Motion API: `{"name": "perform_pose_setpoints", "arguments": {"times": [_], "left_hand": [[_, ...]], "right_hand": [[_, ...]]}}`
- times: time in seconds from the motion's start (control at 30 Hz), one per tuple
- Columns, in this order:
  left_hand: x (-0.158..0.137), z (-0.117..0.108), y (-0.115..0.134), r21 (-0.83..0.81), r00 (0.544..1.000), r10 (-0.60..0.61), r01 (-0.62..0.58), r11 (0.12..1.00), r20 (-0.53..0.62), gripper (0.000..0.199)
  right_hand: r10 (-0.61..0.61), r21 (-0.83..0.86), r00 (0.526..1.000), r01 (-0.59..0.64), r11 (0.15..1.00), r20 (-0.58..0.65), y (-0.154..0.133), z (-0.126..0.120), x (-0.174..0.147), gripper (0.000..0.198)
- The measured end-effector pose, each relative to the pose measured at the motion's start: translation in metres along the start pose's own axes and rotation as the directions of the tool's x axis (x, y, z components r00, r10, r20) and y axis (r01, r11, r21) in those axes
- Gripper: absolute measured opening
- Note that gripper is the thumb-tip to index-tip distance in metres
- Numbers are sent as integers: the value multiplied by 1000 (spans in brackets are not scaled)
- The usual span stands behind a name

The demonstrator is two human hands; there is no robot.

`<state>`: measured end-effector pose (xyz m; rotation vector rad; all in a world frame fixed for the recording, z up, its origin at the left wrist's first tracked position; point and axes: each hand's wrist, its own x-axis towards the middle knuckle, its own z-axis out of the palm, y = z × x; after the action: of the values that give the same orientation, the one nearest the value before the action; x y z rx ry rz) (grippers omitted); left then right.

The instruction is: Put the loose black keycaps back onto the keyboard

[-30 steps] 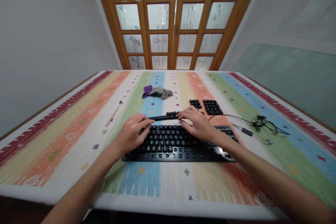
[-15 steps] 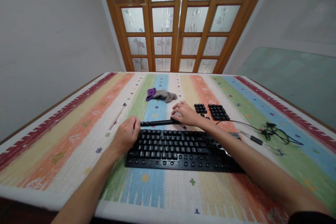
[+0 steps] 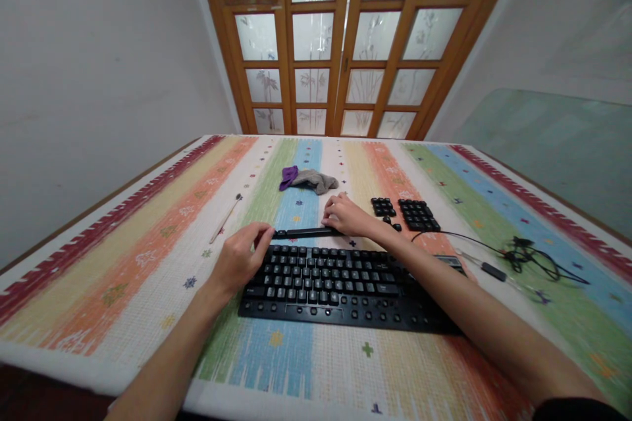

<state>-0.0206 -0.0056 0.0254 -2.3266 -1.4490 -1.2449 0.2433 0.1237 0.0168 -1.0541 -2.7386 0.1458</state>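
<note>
A black keyboard lies in front of me, with bare key posts along its near side. Just beyond it is a row of loose black keycaps, including a long space bar. My left hand is at the row's left end, its index fingertip against the end keycap and its thumb a little apart. At the other end, my right hand has its fingers curled down over the keycaps and hides them. My right forearm crosses above the keyboard's right part and covers some of it.
Behind the row lies a grey and purple cloth. A thin brush rests on the left. Two blocks of loose keycaps, a smaller one and a larger one, sit at right, near a coiled black cable. A striped cloth covers the table.
My left thumb and index finger have loosened from a closed grip and spread a little at the row's end. My right hand stays at the right end. The whole view has shifted slightly.
</note>
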Motion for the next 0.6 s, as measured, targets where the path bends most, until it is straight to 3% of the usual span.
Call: {"name": "perform_pose_setpoints", "arguments": {"times": [0.13,0.23,0.33,0.47,0.6], "left_hand": [[-6,9,19,-169,983,48,-18,985,175,19],[-12,17,33,-236,932,167,-92,967,322,25],[-18,26,39,-197,854,263,-193,961,449,37],[-20,32,40,-75,751,293,-311,947,592,46],[-18,30,43,-18,697,291,-370,929,655,50]], "right_hand": [[-3,-54,1000,1,999,-26,-5,0,0,20],[-17,-99,999,14,995,-31,-8,0,-1,22],[-36,-128,999,34,991,-16,-9,0,-1,22],[-55,-146,999,54,988,-3,-10,2,0,23],[-61,-139,998,60,988,-6,-10,5,1,22]]}}
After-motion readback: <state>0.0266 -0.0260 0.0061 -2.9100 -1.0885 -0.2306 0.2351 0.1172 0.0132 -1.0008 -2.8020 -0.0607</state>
